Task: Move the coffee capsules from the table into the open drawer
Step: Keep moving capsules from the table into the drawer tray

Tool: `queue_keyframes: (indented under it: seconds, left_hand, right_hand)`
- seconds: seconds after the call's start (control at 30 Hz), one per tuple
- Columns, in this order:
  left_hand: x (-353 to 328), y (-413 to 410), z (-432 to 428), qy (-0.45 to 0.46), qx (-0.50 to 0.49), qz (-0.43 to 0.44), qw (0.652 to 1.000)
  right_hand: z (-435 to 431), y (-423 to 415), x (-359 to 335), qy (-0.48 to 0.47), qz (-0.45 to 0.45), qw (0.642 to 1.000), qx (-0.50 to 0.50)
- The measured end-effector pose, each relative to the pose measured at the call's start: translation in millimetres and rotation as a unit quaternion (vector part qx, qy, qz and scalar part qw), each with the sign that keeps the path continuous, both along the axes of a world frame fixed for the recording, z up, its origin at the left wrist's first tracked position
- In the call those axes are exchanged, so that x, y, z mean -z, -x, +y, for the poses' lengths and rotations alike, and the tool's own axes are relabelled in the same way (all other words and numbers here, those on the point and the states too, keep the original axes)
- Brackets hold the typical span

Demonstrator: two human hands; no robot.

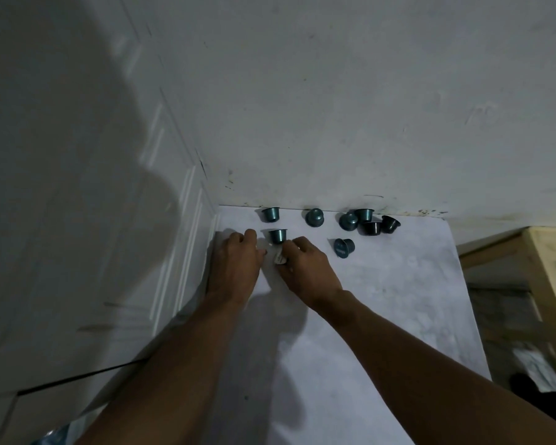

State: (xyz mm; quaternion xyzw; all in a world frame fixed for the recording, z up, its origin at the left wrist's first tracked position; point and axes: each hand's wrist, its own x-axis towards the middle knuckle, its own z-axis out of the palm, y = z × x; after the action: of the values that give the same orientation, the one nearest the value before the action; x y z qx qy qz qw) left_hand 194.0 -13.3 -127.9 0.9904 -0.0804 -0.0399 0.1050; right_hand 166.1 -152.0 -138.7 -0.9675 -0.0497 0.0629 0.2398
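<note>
Watching both hands meet low on the worktop (382, 300), I saw left hand (235, 261) and right hand (305, 268) fingers curled, grip unclear to me, one capsule (278, 236) just beyond the fingertips, seven more farther off.

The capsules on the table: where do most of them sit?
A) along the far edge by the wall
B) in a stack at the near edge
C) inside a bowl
A: most capsules lie loose along the table's far edge, against the wall.
</note>
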Motion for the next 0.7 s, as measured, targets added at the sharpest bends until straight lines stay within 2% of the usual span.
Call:
queue_keyframes:
  seconds: [0.3, 0.43, 0.7]
  left_hand:
    - [-12.8, 13.4, -3.6, -0.021, -0.02, 0.019, 0.999]
    - [-18.3, 23.5, -4.4, 0.032, -0.045, 0.028, 0.998]
    - [-56.4, 59.7, -15.8, 0.136, -0.037, 0.005, 0.99]
  right_hand:
    - [-8.6, 10.8, -0.7, -0.008, 0.025, 1.0, 0.017]
    - [-14.3, 22.7, -11.7, 0.002, 0.046, 0.999, 0.023]
    - [-24.1, 56.7, -51.0, -0.002, -0.013, 1.0, 0.027]
